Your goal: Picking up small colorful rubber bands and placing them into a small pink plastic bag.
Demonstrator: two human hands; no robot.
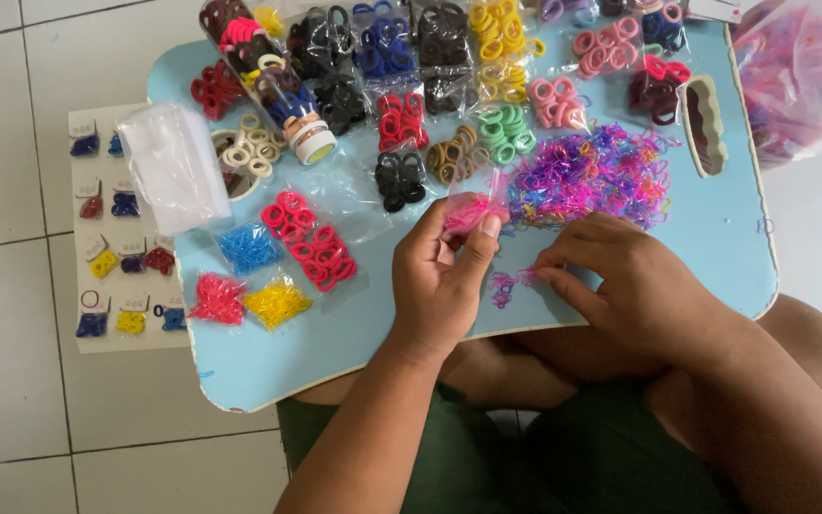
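from my remote seat i see the left hand [440,276] pinching a small clear bag [473,211] of pink bands between thumb and fingers, held just above the light blue table [725,228]. the right hand [635,281] rests low, fingertips narrowed on a few loose bands [511,283] near the table's near edge. just beyond both hands lies a heap of pink and purple bands [592,176]. to the left sit red hair ties [311,238] in bags, well apart.
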